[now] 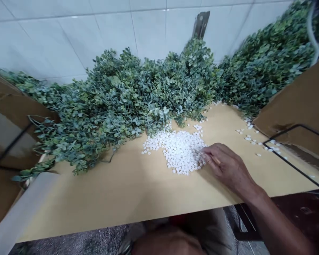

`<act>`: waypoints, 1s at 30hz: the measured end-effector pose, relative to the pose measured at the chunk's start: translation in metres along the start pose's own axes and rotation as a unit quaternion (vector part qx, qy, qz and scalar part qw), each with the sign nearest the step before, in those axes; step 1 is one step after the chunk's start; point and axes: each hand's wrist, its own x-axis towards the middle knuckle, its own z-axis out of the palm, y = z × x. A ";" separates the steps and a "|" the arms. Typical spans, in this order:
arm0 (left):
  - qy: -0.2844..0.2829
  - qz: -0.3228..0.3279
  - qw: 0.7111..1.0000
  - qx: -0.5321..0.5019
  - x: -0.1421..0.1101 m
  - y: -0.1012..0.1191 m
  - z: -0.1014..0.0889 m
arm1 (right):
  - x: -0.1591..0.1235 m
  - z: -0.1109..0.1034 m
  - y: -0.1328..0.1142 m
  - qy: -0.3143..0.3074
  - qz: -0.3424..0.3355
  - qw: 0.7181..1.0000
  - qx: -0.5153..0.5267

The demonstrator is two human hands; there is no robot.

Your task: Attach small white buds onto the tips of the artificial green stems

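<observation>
A pile of small white round plastic pieces (184, 150) lies on the tan tabletop (117, 198). At the pile's right edge is my right hand (227, 168), thumb and fingertips pressed together among the pieces. Whatever sits in that pinch is too small to make out. Below the table's front edge, low in the picture, my left hand (167, 244) shows blurred and cut off; its fingers are hidden. Artificial green leaf sprigs (149, 92) are heaped right behind the pile.
Cardboard pieces (300, 102) stand at both ends, with bent black metal rods (297, 125) by them. Stray white pieces (251, 140) are scattered at the right. A translucent strip (23, 209) lies along the left edge. Behind the leaves rises a white tiled wall (108, 35).
</observation>
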 end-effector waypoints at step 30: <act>0.351 -0.239 0.785 0.451 0.051 -0.090 -0.216 | 0.148 0.045 0.029 -0.167 -0.088 0.980 -0.063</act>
